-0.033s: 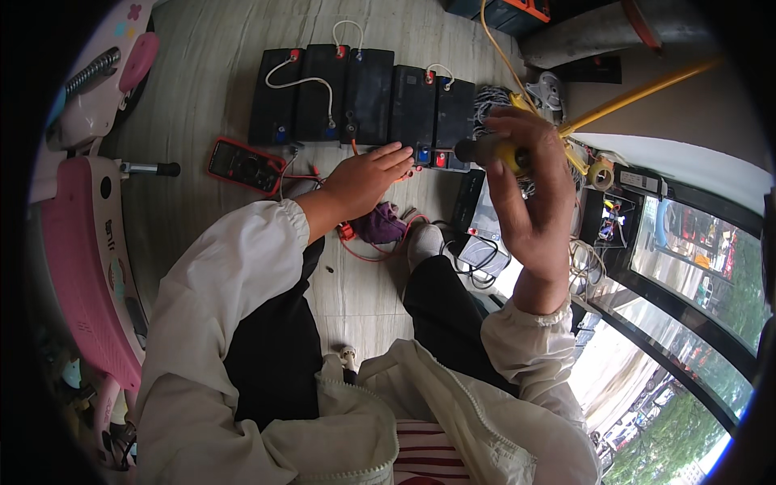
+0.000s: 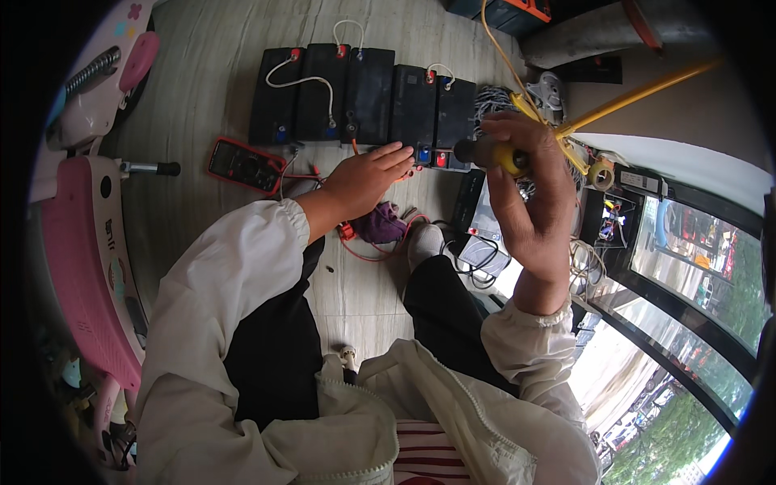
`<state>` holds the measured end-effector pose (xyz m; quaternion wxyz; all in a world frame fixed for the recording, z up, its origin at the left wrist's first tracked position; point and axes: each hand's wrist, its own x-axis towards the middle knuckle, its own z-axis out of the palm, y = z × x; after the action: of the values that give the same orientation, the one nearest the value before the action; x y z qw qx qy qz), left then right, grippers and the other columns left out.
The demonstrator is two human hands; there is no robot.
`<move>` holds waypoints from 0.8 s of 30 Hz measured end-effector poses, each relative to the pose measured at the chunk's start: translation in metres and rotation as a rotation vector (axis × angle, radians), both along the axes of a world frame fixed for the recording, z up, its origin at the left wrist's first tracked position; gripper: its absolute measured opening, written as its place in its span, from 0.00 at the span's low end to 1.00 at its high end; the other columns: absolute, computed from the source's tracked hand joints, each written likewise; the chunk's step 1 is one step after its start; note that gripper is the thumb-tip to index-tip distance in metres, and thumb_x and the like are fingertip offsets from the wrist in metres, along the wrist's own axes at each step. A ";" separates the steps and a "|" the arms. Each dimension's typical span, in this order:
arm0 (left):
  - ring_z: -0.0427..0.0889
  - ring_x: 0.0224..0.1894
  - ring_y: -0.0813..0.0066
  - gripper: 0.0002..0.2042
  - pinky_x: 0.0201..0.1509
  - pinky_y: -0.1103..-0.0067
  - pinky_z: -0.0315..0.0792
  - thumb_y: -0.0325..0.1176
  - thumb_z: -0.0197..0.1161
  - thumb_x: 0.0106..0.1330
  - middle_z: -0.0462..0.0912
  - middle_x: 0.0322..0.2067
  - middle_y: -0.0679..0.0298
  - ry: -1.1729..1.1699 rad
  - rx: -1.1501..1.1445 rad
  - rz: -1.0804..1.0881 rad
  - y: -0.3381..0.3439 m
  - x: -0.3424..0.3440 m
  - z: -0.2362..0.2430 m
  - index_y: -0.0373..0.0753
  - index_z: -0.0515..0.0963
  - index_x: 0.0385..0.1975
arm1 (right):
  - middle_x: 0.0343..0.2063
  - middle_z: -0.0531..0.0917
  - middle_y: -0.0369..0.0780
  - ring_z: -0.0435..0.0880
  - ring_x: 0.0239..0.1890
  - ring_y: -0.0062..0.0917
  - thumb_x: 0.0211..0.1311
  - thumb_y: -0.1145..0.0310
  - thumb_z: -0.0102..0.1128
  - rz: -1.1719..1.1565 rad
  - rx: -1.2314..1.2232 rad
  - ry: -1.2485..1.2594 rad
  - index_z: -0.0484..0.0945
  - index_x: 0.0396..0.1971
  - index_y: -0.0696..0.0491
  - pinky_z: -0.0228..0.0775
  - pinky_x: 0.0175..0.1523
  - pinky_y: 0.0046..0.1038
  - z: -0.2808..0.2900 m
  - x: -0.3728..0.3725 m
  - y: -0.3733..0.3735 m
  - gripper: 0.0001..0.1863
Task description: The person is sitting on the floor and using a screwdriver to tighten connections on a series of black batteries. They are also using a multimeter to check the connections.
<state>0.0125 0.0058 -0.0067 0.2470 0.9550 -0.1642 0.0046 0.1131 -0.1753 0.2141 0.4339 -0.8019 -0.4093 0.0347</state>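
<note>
left hand (image 2: 364, 179): fingers extended at batteries' (image 2: 369, 95) near edge, can't tell if gripping | right hand (image 2: 535, 194): gripping tool (image 2: 504, 155) | floor (image 2: 436, 192): between hands | multimeter (image 2: 246, 165): left of left hand

Head cam here, the left half of a side-by-side fisheye pair, looking down past the wearer's own jacket (image 2: 210, 323) at the floor (image 2: 198, 89). Right hand (image 2: 537, 202) looks bigger, so it's nearer the lens than the left hand (image 2: 368, 179). Black batteries (image 2: 370, 97) sit farther off, up top. Super wide: pink panel (image 2: 89, 275) far left, glass panes (image 2: 699, 242) far right, edges bending toward the dark round border.
</note>
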 end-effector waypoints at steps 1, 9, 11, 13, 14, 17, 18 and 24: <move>0.65 0.73 0.69 0.29 0.65 0.76 0.74 0.24 0.59 0.62 0.68 0.70 0.66 -0.014 0.014 0.001 0.001 0.000 -0.001 0.40 0.71 0.67 | 0.45 0.82 0.41 0.82 0.38 0.23 0.62 0.77 0.66 0.014 0.019 0.041 0.80 0.49 0.55 0.76 0.38 0.23 0.000 -0.001 0.000 0.15; 0.65 0.73 0.69 0.29 0.64 0.75 0.75 0.24 0.59 0.61 0.68 0.70 0.66 -0.004 -0.010 0.004 0.000 0.002 0.000 0.40 0.71 0.67 | 0.39 0.81 0.39 0.82 0.36 0.24 0.50 0.69 0.80 -0.100 -0.044 -0.088 0.83 0.46 0.54 0.75 0.36 0.25 -0.007 0.001 -0.003 0.22; 0.65 0.73 0.69 0.29 0.63 0.75 0.75 0.24 0.59 0.61 0.69 0.70 0.66 -0.002 -0.010 0.008 0.000 0.001 0.000 0.40 0.71 0.67 | 0.38 0.81 0.39 0.82 0.36 0.27 0.50 0.69 0.80 -0.117 -0.100 -0.170 0.83 0.45 0.54 0.75 0.38 0.27 -0.006 0.002 -0.003 0.22; 0.65 0.73 0.69 0.29 0.63 0.75 0.75 0.24 0.59 0.61 0.69 0.70 0.66 -0.005 -0.009 0.008 0.000 0.000 0.000 0.40 0.71 0.66 | 0.39 0.81 0.41 0.82 0.38 0.30 0.52 0.70 0.79 -0.131 -0.135 -0.150 0.83 0.45 0.53 0.76 0.42 0.28 -0.004 0.000 -0.002 0.19; 0.65 0.73 0.69 0.29 0.63 0.75 0.75 0.24 0.59 0.61 0.69 0.70 0.65 -0.009 -0.011 0.006 0.000 0.001 0.000 0.40 0.71 0.66 | 0.39 0.81 0.41 0.82 0.40 0.31 0.53 0.72 0.77 -0.107 -0.084 -0.139 0.83 0.45 0.53 0.76 0.44 0.29 -0.004 0.000 -0.001 0.18; 0.65 0.73 0.69 0.29 0.64 0.75 0.75 0.24 0.59 0.61 0.69 0.70 0.65 -0.015 -0.009 0.003 -0.001 0.002 0.001 0.40 0.72 0.66 | 0.40 0.81 0.42 0.82 0.45 0.33 0.53 0.79 0.72 -0.025 0.016 -0.085 0.83 0.46 0.54 0.75 0.50 0.31 -0.004 -0.001 0.002 0.18; 0.65 0.73 0.69 0.29 0.64 0.75 0.75 0.24 0.59 0.61 0.69 0.70 0.65 -0.017 -0.005 0.004 -0.001 0.001 0.001 0.40 0.72 0.66 | 0.40 0.80 0.43 0.81 0.46 0.33 0.52 0.81 0.70 0.009 0.015 -0.056 0.83 0.46 0.54 0.75 0.51 0.31 -0.003 -0.001 0.001 0.19; 0.65 0.73 0.69 0.29 0.65 0.75 0.74 0.24 0.59 0.61 0.69 0.70 0.65 -0.020 -0.008 0.008 0.000 0.001 0.000 0.40 0.72 0.66 | 0.39 0.81 0.42 0.82 0.44 0.32 0.51 0.84 0.67 -0.001 -0.002 -0.007 0.83 0.47 0.53 0.75 0.49 0.28 0.001 -0.003 0.002 0.22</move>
<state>0.0132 0.0053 -0.0068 0.2494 0.9545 -0.1629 0.0157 0.1099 -0.1733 0.2149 0.4316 -0.8027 -0.4104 0.0319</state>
